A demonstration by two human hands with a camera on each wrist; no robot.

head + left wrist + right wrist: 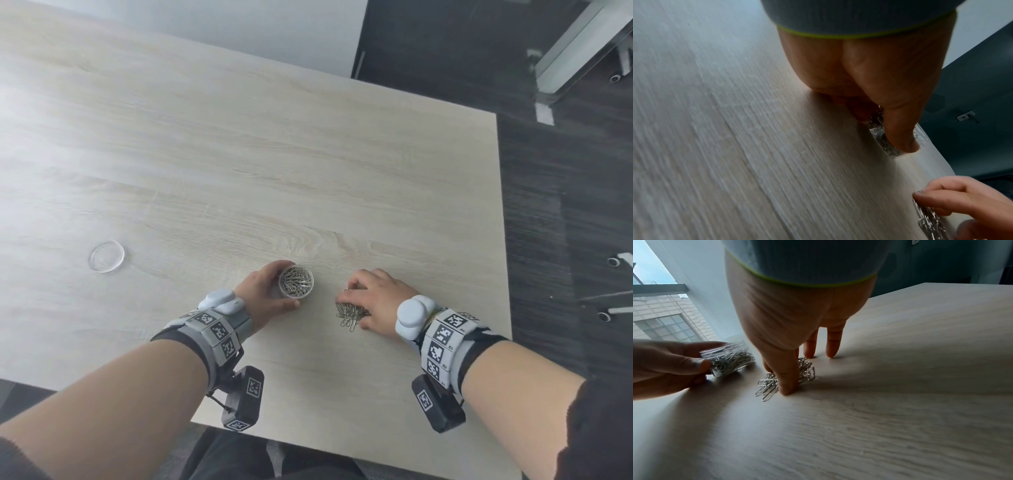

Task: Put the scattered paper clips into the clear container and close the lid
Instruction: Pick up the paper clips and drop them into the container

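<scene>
Fingers [791, 382] of the right hand [380, 301] curl down over a heap of paper clips [349, 317], the thumb and forefinger closing round the pile while two other fingertips stand planted on the desk [239, 171] just behind it. Most of the heap sits under the palm; a few loose clips splay out from the near side, flat on the wood. Just to the left, close to the heap but not touching it, the left hand [263, 294] wraps a small clear container [296, 281], thumb on the near wall and fingers round the far wall, so the open mouth faces up between them. From the right wrist view the container [729, 360] stands on the desk, already more than half full of clips. It is a short round tub of thin see-through plastic with a smooth wall. The clips are bright silver wire, bent in the usual long loops and tangled into each other. The lid [106, 256] lies well off to the left on the desk, apart from both hands: a shallow clear disc with a raised rim. The desk is pale, matt wood-grain laminate with a square corner at the far right. Grey bands with black-and-white square markers wrap both wrists.
</scene>
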